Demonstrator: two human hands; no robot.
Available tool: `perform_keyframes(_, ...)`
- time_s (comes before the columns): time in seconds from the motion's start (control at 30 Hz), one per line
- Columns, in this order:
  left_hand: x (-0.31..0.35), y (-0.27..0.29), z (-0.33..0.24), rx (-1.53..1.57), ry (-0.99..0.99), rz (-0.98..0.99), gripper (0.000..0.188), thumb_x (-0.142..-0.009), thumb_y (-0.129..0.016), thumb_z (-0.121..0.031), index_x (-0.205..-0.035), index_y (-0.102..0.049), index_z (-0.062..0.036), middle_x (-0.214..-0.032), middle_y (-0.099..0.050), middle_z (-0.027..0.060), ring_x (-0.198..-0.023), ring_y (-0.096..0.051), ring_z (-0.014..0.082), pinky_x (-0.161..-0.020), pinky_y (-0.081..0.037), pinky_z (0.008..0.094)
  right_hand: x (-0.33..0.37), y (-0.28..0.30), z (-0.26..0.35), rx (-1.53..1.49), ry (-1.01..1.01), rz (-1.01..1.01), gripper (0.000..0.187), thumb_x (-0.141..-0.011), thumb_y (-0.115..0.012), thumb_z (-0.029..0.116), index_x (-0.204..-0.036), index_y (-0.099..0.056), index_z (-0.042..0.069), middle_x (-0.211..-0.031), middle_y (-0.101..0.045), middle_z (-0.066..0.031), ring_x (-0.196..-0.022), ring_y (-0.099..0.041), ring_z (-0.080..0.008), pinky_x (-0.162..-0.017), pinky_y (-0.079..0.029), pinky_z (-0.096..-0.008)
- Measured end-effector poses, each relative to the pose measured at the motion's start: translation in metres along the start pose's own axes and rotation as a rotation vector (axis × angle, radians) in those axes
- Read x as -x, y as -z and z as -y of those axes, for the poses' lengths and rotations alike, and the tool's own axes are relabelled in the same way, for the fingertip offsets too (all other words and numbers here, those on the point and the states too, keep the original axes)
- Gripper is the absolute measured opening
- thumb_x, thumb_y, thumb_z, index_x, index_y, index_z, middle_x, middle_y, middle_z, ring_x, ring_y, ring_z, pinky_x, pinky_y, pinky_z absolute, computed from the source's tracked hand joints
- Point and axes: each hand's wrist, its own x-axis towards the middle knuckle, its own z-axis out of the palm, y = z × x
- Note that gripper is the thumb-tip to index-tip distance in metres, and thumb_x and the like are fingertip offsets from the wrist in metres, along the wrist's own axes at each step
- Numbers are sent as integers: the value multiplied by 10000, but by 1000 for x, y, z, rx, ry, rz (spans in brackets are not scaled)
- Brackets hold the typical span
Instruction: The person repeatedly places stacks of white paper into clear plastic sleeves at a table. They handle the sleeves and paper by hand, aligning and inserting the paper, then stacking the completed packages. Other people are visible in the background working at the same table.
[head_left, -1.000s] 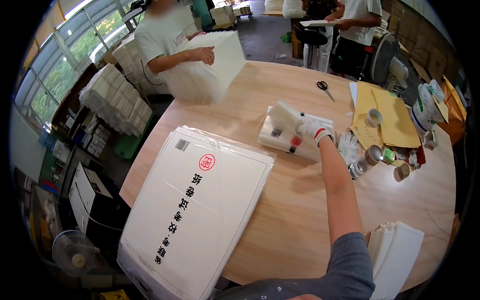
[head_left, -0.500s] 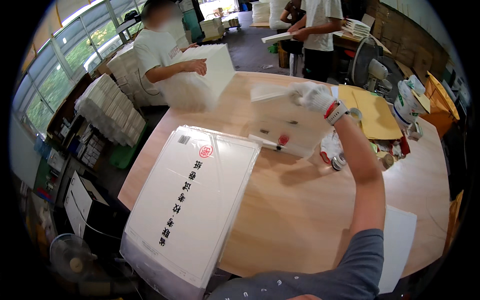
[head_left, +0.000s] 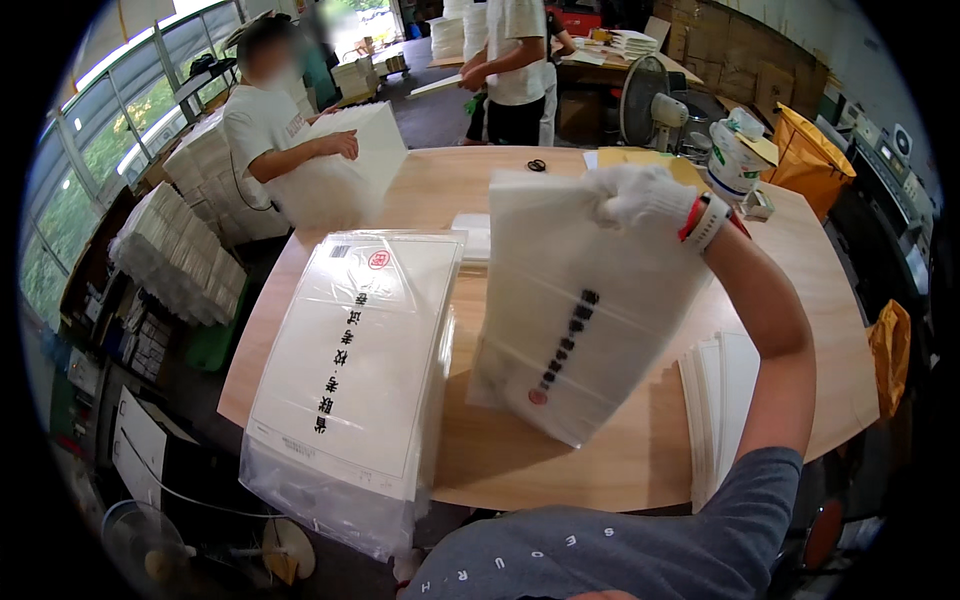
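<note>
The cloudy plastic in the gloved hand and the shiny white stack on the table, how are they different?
The cloudy plastic is held up in the right hand, while the shiny white stack lies on the table. The cloudy plastic looks milky; the stack shows brighter white under clear wrapping. The cloudy plastic's red mark is low down; the stack's red mark is at its far end. Both have a line of dark printing.

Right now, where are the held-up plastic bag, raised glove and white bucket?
Held-up plastic bag (head_left: 562, 300): head view, middle of its broad side.
Raised glove (head_left: 650, 196): head view, near its middle.
White bucket (head_left: 733, 166): head view, its side.
</note>
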Motion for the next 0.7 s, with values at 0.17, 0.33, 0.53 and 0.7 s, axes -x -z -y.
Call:
perform_keyframes(0.17,-13,5,-11,-51,-110,-5,314,-771,-556,-376,-937,-631,-119,-937,-628,152,-857,-599,308,-752,-464,403,14,-15,3,143,-82,-5,353,-685,-557,187,-1035,-605,173,-869,-643,-76,-827,-612,-247,-727,-473,-346)
perform_keyframes(0.33,-52,-13,5,199,-476,154,369,-759,-528,-443,-947,-649,-149,-960,-627,167,-932,-579,353,-804,-444,434,50,25,33,179,86,-231,242,-734,-544,159,-969,-601,150,-813,-636,-78,-787,-615,-245,-685,-469,-334)
perform_keyframes(0.53,-4,33,-54,-27,-414,158,423,-765,-497,-458,-991,-615,-121,-998,-600,191,-963,-553,376,-823,-429,448,121,-44,60,198,441,-219,167,-794,-504,76,-941,-582,93,-793,-610,-101,-720,-591,-290,-611,-467,-351)
perform_keyframes(0.7,-9,38,-77,-161,-583,315,484,-771,-474,-487,-1049,-579,-105,-1065,-570,207,-1005,-525,396,-836,-415,466,186,-271,32,196,172,-240,185,-786,-457,95,-919,-587,97,-781,-589,-139,-735,-585,-314,-646,-467,-420)
